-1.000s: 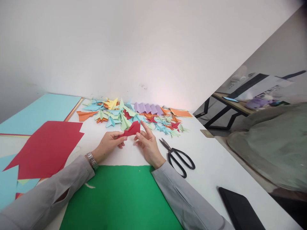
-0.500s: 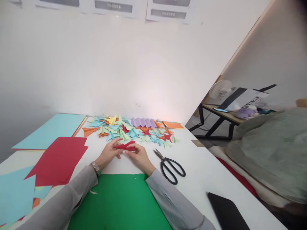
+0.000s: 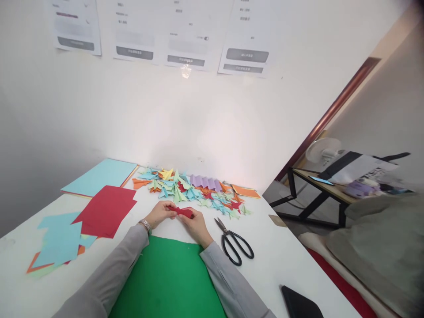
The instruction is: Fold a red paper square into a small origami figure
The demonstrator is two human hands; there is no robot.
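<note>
And here I am with both sets of fingers closed on a small folded piece of red paper [image 3: 184,212], up in front of me, just beyond the plain green sheet [image 3: 168,278]! My left hand [image 3: 160,214] pinches one end, thumb and fingertips together, the silver metal-link watch [image 3: 146,225] round that wrist; my right hand [image 3: 198,227] grips the other end, fingers curled in around it. Right past my knuckles, what a crowd: a colourful spread of folded paper shapes [image 3: 179,188], blue, green, orange, red and yellow, with a pleated purple paper strip [image 3: 205,182] at the back and a flat orange paper stack [image 3: 245,191] at its right end. Over to my left, large red paper sheets [image 3: 107,212] lie between the broad light blue sheets [image 3: 102,177] near the wall and the jagged light blue paper pieces [image 3: 61,238] closer in. On my right, the black-handled metal scissors [image 3: 226,232] rest on the white table [image 3: 265,274], blades slightly parted and pointing away, and nearer me, partly out of view, sits a flat black rectangular object [image 3: 300,302]
</note>
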